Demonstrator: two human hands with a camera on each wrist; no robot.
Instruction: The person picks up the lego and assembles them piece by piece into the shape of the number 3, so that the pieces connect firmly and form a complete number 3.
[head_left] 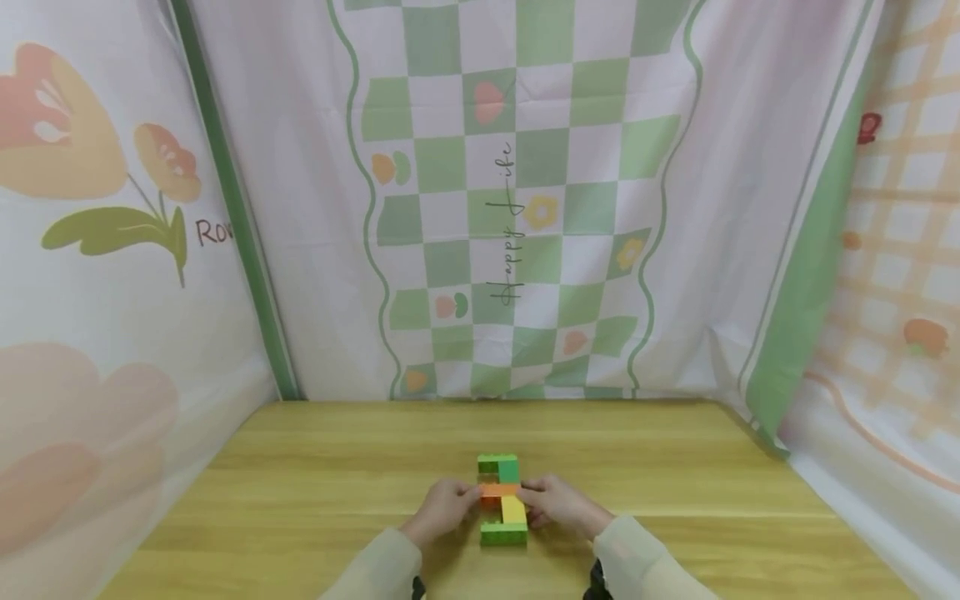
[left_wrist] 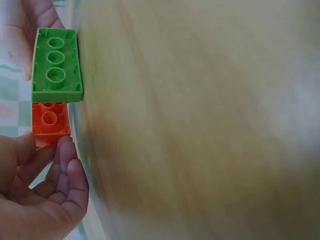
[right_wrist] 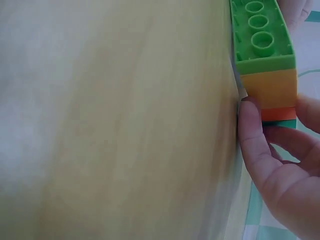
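Note:
Toy building bricks stand joined between the two hands. An orange brick (head_left: 498, 490) crosses the middle, with light green bricks at the front (head_left: 503, 534) and back (head_left: 497, 459). A yellow brick (head_left: 513, 509) and a dark green brick (head_left: 509, 472) link them along the right side. My left hand (head_left: 444, 510) pinches the free left end of the orange brick (left_wrist: 50, 121). From the right, my right hand (head_left: 561, 505) holds the joined bricks, its thumb and fingers at the orange brick (right_wrist: 278, 114) and yellow brick (right_wrist: 272, 89). The front light green brick (right_wrist: 265, 64) shows its hollow underside.
A wood-grain table (head_left: 315, 467) lies under the bricks and hands. Behind it hangs a green-and-white checked curtain (head_left: 438, 162), with printed cloth (head_left: 97, 292) on the left and more cloth (head_left: 900, 275) on the right.

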